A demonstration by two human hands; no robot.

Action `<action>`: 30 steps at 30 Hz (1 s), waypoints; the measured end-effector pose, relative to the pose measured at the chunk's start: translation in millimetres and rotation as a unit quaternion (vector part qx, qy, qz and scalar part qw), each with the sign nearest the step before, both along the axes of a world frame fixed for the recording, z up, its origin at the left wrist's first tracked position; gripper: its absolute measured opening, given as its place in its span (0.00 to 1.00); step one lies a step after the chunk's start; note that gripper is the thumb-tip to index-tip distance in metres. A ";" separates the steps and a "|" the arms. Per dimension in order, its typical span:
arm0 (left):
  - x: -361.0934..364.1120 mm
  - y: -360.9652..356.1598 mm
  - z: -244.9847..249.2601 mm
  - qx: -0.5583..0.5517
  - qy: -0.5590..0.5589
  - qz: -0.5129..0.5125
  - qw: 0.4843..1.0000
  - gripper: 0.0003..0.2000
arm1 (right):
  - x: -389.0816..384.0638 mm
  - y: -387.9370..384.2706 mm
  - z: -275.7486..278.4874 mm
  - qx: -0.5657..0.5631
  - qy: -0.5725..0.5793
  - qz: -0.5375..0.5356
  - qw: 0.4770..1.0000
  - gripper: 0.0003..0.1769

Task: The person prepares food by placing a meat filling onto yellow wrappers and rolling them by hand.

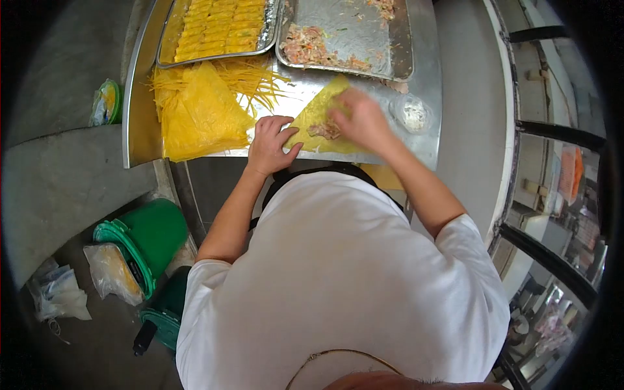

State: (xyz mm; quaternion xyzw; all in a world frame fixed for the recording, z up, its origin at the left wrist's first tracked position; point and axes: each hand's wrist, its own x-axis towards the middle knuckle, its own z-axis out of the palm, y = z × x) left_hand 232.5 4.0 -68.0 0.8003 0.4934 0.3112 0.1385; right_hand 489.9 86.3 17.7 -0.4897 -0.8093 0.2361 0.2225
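In front of me on the metal table lies a thin yellow wrapper sheet (316, 108), one pointed corner toward the trays. A small heap of minced meat filling (323, 131) sits on its lower part. At the sheet's left corner rests my left hand (269, 140), fingers spread and lying over the edge, thumb apart. My right hand (365, 121) is over the right side of the sheet, right at the filling. Motion smears its fingers, so I cannot tell whether they grip anything. Left of my left hand spreads a pile of yellow wrapper sheets (203, 116).
Behind the pile stands a tray (218, 60) of neatly rowed yellow rolls. A second metal tray (351, 39) holds loose meat filling. A clear bowl (413, 114) with pale contents sits at the right. Green buckets (159, 227) lie on the floor at lower left.
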 end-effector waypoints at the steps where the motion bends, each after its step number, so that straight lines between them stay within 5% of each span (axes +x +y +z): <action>1: -0.1 0.5 -1.1 0.001 -0.004 0.000 1.000 0.17 | 7.1 21.9 11.7 0.024 0.045 -0.042 0.998 0.13; 6: -1.1 0.0 -1.9 0.002 -0.015 0.001 1.000 0.17 | 44.0 157.5 3.6 -0.084 -0.176 -0.029 0.980 0.14; 8: -1.9 -0.8 -2.2 0.001 -0.017 0.002 1.000 0.17 | 45.5 179.6 -12.8 -0.247 -0.278 0.070 0.925 0.16; 15: -3.0 -0.1 -4.9 0.004 -0.025 0.001 1.000 0.16 | 34.6 177.5 45.6 -0.337 -0.246 0.108 0.902 0.15; 17: -3.3 -0.1 -4.7 0.005 -0.027 0.000 1.000 0.17 | 40.7 166.3 57.6 -0.361 -0.065 0.081 0.927 0.15; 20: -4.4 0.1 -6.3 0.011 -0.026 -0.001 1.000 0.18 | 24.2 108.5 50.5 -0.372 0.045 0.100 0.922 0.15; 22: -3.4 1.5 -7.6 0.017 -0.026 -0.001 1.000 0.17 | 4.1 65.9 27.6 -0.276 -0.059 0.146 0.948 0.16; 26: -4.2 0.3 -9.9 0.012 -0.027 -0.005 1.000 0.17 | -21.6 18.3 -40.4 -0.191 -0.090 0.170 0.963 0.12; 30: -4.5 0.8 -10.3 0.014 -0.030 -0.004 0.999 0.17 | -21.3 5.1 -30.8 -0.113 -0.115 0.141 0.977 0.05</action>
